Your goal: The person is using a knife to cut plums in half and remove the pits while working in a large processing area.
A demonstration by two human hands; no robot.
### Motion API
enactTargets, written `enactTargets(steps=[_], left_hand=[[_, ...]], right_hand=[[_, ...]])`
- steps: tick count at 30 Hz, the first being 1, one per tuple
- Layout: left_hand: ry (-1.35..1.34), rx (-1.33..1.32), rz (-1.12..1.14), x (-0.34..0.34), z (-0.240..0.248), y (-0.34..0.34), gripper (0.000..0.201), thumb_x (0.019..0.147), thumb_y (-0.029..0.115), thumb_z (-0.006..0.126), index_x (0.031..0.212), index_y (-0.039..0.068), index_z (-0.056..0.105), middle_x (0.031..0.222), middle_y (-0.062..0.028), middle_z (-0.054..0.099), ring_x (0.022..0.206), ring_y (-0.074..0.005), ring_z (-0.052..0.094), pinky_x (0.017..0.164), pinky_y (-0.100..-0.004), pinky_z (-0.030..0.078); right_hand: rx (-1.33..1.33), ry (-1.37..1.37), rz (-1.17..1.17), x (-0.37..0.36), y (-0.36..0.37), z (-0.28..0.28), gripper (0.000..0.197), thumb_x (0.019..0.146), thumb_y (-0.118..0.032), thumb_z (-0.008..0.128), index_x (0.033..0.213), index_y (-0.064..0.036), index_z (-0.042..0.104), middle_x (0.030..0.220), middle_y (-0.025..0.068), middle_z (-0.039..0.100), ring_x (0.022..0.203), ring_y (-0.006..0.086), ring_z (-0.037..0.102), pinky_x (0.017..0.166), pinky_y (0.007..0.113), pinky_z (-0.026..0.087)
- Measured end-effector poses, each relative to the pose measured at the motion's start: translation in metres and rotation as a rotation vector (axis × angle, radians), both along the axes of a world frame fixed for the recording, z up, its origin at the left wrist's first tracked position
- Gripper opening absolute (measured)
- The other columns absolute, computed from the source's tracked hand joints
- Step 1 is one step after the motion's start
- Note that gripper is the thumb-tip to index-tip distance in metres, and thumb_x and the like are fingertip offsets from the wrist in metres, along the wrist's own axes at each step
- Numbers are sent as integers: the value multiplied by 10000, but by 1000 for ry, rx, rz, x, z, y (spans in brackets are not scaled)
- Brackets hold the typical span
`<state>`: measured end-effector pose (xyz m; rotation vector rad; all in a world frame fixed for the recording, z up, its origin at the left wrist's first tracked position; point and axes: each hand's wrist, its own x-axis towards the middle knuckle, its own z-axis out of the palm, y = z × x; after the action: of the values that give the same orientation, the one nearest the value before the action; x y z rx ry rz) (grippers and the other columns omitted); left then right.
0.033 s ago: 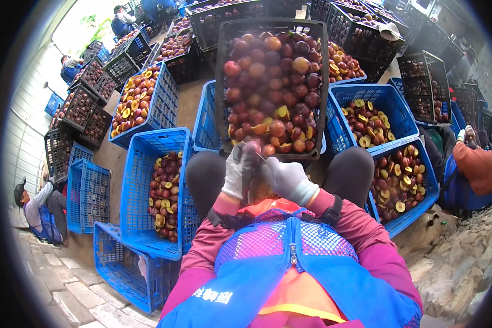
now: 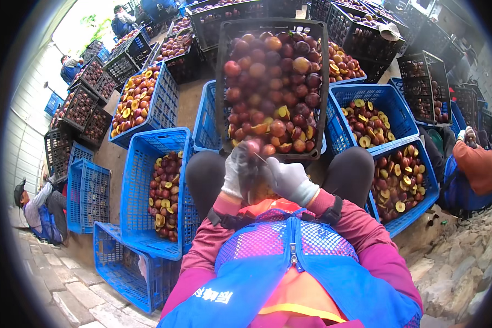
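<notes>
My left hand (image 2: 239, 170), in a grey-white glove with a dark, stained palm, is closed round a reddish plum (image 2: 252, 146). Its fingers partly hide the fruit. My right hand (image 2: 291, 180), gloved too, is closed on a small knife (image 2: 260, 158); only its thin blade shows, pointing towards the plum, and the handle is hidden in the fist. Both hands are between my knees at the near edge of a black crate (image 2: 321, 104). Whole plums (image 2: 301, 66) fill that crate, with several cut ones (image 2: 283, 112) near its front.
Blue crates of cut plums stand at my left (image 2: 127, 186) and right (image 2: 435, 188). The black crate rests over another blue crate (image 2: 205, 123). An overturned-looking blue crate (image 2: 120, 268) lies lower left. People sit at far left (image 2: 44, 213) and right (image 2: 475, 169). Stacked black crates (image 2: 227, 24) fill the back.
My hands have shifted very slightly, and a little more of the plum and blade shows. The crates have not moved.
</notes>
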<state>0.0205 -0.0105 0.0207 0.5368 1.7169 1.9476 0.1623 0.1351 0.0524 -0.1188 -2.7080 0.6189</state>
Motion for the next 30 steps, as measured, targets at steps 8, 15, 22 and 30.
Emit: enactTargets(steps=[8, 15, 22, 30], left_hand=[[-883, 260, 85, -11, 50, -6, 563, 1110, 678, 526, 910, 154, 577, 628, 48, 456, 486, -119, 427, 482, -309, 384], [-305, 66, -204, 12, 34, -3, 419, 1148, 509, 579, 1138, 112, 715, 937, 27, 689, 807, -87, 635, 712, -291, 543], [-338, 37, -131, 11, -12, 5, 334, 1158, 391, 552, 1099, 87, 676, 884, -23, 654, 688, -151, 644, 584, -339, 515], [322, 2, -463, -5, -64, -3, 198, 1067, 290, 651, 1150, 120, 708, 991, -15, 701, 836, -160, 691, 694, -340, 563]], right_hand=[[27, 28, -17, 18, 15, -16, 565, 1021, -285, 713, 1492, 0, 590, 821, 115, 758, 623, 342, 730, 567, 460, 577], [-967, -23, -84, -27, 13, 20, 488, 978, -367, 866, 1286, -1, 766, 1073, 114, 824, 954, 130, 750, 867, 319, 602], [-511, 141, -192, -36, -2, 1, 400, 938, -454, 861, 903, -84, 712, 804, 138, 743, 704, 347, 744, 660, 427, 594], [-53, 292, -99, -46, -7, -12, 366, 880, -469, 851, 794, -151, 691, 681, 80, 654, 576, 307, 678, 555, 431, 550]])
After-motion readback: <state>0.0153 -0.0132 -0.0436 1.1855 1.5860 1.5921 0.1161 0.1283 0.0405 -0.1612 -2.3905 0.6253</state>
